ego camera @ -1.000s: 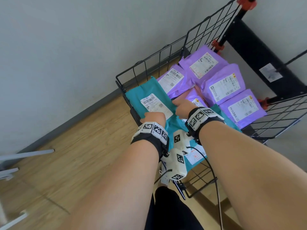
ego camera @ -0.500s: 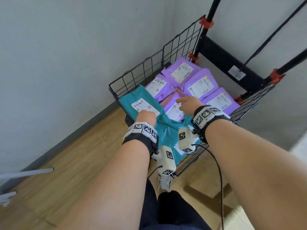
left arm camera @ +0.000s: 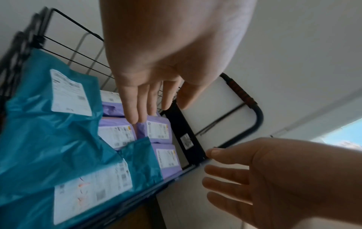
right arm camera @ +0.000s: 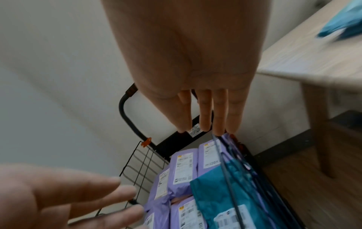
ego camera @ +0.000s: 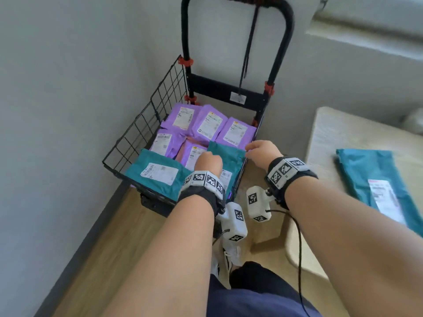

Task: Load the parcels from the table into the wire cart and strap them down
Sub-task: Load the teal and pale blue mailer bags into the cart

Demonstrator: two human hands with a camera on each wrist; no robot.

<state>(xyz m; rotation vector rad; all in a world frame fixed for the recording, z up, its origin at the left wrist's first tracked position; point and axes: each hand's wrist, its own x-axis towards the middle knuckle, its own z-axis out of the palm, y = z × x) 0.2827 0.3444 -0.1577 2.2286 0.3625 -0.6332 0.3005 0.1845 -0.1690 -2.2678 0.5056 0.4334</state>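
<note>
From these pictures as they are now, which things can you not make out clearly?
- Print on the purple parcels' labels: too small and blurred in every view.
- Teal parcel on the table: cut off by the head view's right edge; a blurred corner in the right wrist view.
- Cart floor and wheels: hidden by the parcels and the wire cart.
- Left hand fingers: hidden behind its knuckles in the head view.
- Strap: its ends are unclear.

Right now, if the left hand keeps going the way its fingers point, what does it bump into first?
Probably the purple parcels in the wire cart. The left hand is open, its straight fingers aimed down at them. The depth is unclear, so this is a guess.
</note>
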